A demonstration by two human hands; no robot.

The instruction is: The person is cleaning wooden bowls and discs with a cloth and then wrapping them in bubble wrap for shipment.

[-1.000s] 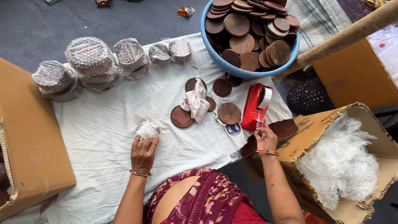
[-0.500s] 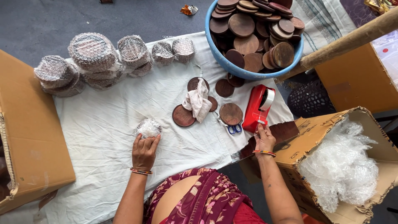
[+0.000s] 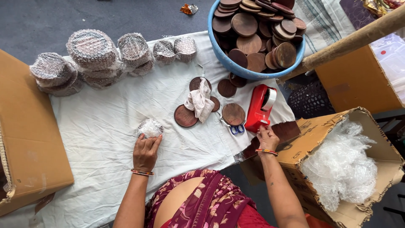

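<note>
A small bubble-wrapped disc [image 3: 149,128] lies on the white cloth [image 3: 105,126] covering the table, directly ahead of the left hand [image 3: 145,152]. That hand rests flat-ish on the cloth with its fingertips pressed against the near edge of the wrapped disc, fingers curled lightly over it rather than closed around it. The right hand [image 3: 267,138] sits well apart, at the table's right edge, its fingers pinched at the near end of the red tape dispenser [image 3: 258,107]; whether a strip of tape is caught between them is too small to tell. Blue-handled scissors [image 3: 236,128] lie just beside the dispenser, left of the right hand. Between the two hands, farther out, a few bare brown wooden discs [image 3: 233,114] lie on the cloth with a crumpled pale rag [image 3: 200,101] over some of them. A blue tub [image 3: 236,69] heaped with more wooden discs stands beyond the dispenser. Stacks of wrapped discs [image 3: 93,55] line the far left.
</note>
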